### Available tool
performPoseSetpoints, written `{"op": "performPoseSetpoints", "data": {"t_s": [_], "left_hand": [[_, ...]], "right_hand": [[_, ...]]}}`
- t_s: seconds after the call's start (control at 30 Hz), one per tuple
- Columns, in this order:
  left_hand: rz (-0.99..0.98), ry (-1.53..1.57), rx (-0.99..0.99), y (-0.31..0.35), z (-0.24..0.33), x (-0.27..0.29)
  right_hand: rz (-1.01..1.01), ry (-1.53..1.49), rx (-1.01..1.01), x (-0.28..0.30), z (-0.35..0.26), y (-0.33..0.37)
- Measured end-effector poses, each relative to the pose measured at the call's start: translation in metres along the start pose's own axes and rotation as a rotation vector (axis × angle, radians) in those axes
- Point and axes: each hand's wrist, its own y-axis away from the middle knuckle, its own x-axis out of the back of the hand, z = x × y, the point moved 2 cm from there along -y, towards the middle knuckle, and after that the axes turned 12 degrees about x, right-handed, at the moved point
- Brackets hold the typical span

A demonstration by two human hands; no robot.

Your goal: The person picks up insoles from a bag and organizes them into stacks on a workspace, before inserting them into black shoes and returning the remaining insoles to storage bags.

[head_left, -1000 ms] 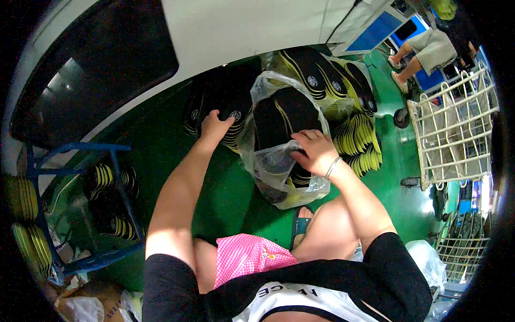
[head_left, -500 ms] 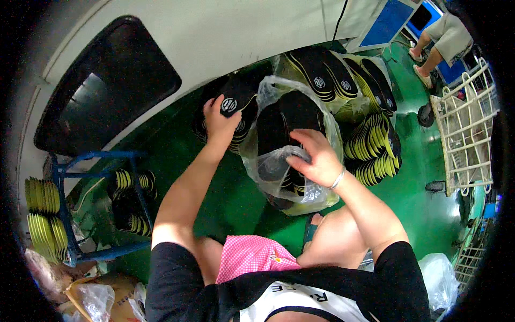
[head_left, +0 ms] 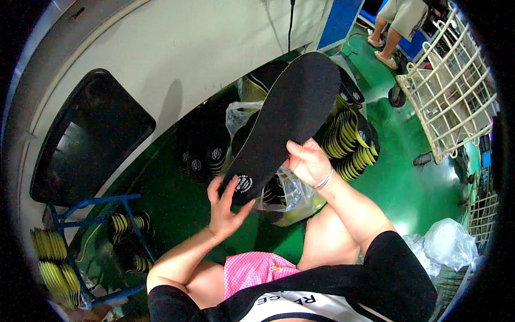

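Note:
A black shoe insole [head_left: 287, 115] is lifted in front of me, tilted, with its broad toe end up and right and a white print on its heel. My left hand [head_left: 228, 209] is closed around the heel end, fingers on the printed face. My right hand [head_left: 310, 163] grips the right edge midway, thumb on top; its other fingers are partly hidden behind. Below the insole stands a clear plastic bag [head_left: 292, 196] with black insoles in it, mostly covered from view.
Stacks of black and yellow-green insoles [head_left: 351, 142] lie right of the bag, with more black insoles [head_left: 201, 142] to its left. A blue metal frame [head_left: 96, 201] stands at left, a white wire cart [head_left: 450, 86] at right. Another person's legs [head_left: 389, 32] show at the far right.
My left hand has brought an insole from the left pile toward me, over the bag. My right hand has left the bag and taken the insole's edge. The view has shifted.

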Motion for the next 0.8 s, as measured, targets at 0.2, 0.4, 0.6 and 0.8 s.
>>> {"op": "performPoseSetpoints", "data": {"t_s": [0.2,0.4,0.6,0.8], "left_hand": [[0.004,-0.011,-0.003,0.002,-0.007,-0.002],[0.012,-0.006,-0.016,0.003,-0.013,0.001],[0.020,0.008,-0.029,0.002,-0.014,0.000],[0.014,0.044,-0.020,-0.002,-0.011,0.004]], "right_hand": [[0.037,-0.029,0.048,-0.004,0.005,-0.002],[-0.006,-0.047,0.018,-0.002,0.012,-0.002],[-0.006,-0.044,0.022,-0.003,0.011,-0.003],[0.012,0.023,-0.016,-0.001,0.011,-0.003]]}}
